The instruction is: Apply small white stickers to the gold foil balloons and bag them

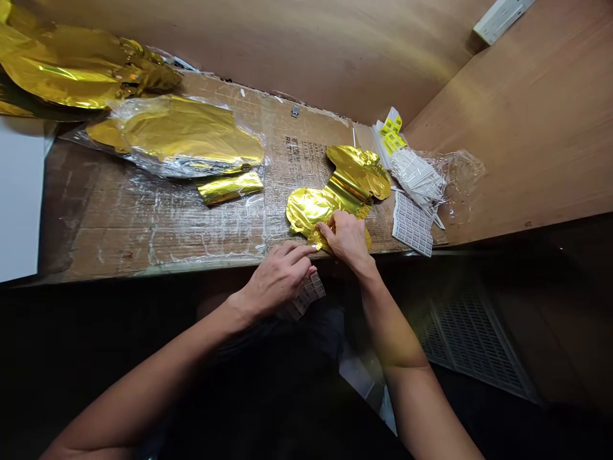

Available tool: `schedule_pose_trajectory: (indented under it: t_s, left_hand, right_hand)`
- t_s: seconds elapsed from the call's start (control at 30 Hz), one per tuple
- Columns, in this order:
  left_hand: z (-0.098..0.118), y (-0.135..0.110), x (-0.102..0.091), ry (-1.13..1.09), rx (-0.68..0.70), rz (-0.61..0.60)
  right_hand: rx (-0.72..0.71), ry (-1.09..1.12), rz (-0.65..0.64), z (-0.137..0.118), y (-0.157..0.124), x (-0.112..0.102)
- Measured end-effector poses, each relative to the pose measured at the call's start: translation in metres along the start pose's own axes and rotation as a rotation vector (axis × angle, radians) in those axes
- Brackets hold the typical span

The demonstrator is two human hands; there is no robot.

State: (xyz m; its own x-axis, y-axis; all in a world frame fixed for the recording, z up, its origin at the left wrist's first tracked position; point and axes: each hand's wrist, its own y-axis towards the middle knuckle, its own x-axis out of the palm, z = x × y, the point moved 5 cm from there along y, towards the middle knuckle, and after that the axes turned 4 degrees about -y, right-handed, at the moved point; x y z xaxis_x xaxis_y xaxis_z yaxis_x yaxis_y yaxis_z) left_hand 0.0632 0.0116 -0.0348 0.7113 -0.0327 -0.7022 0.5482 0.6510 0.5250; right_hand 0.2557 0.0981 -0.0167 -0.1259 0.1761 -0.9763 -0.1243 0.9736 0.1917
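A flat gold foil balloon [342, 188] lies on the cardboard-covered bench [158, 223] near its front edge. My right hand [347, 237] rests on the balloon's near end, fingers pressed together and pinching the foil. My left hand [280, 278] sits just left of it at the bench edge, fingers curled around a white sheet of printed labels [310, 292], index finger reaching towards the balloon.
A clear bag of folded gold foil [182, 137] and a small folded gold piece [230, 187] lie to the left. More gold foil [71, 67] is piled at the far left. White sticks in plastic [419, 176], yellow tags [391, 131] and a label sheet [412, 223] sit on the right.
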Motion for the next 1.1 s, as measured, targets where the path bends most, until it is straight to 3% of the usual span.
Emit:
schedule_pose_trajectory:
  t_s: [0.17,0.27,0.53,0.63,0.7,0.73,0.83,0.9,1.0,1.07,1.1]
  left_hand:
    - [-0.013,-0.004,0.0,-0.011,-0.066,0.029]
    - [-0.019,-0.002,-0.002,0.011,-0.085,0.02]
    - [-0.022,0.011,0.015,0.146,-0.013,-0.123]
    - [-0.024,0.012,0.019,0.189,-0.077,-0.152]
    - [-0.025,0.011,0.019,0.162,-0.113,-0.154]
    - [-0.026,0.012,0.018,0.136,-0.127,-0.157]
    - [-0.031,0.014,0.015,0.024,-0.184,-0.138]
    - [-0.036,0.016,0.009,-0.085,-0.233,-0.082]
    - [-0.042,0.015,-0.003,-0.275,-0.306,0.059]
    - [-0.043,0.012,-0.011,-0.37,-0.36,0.148]
    - [-0.044,0.011,-0.014,-0.4,-0.388,0.175]
  right_hand:
    - [-0.139,0.125,-0.049,0.003,-0.004,0.001]
    - [-0.228,0.228,-0.163,0.006,-0.002,0.005]
    - [-0.216,0.525,-0.297,0.012,0.01,0.006]
    - [-0.211,0.581,-0.405,0.023,0.031,-0.005]
    - [-0.152,0.506,-0.433,0.044,0.06,-0.02]
    - [-0.1,0.445,-0.413,0.059,0.077,-0.03]
    - [0.108,0.298,-0.165,0.106,0.128,-0.072]
    - [0.172,0.273,0.017,0.119,0.142,-0.094]
    - [0.159,0.273,0.167,0.096,0.119,-0.1]
    - [0.062,0.332,0.086,0.058,0.077,-0.082]
    - [-0.028,0.399,-0.036,0.034,0.052,-0.068]
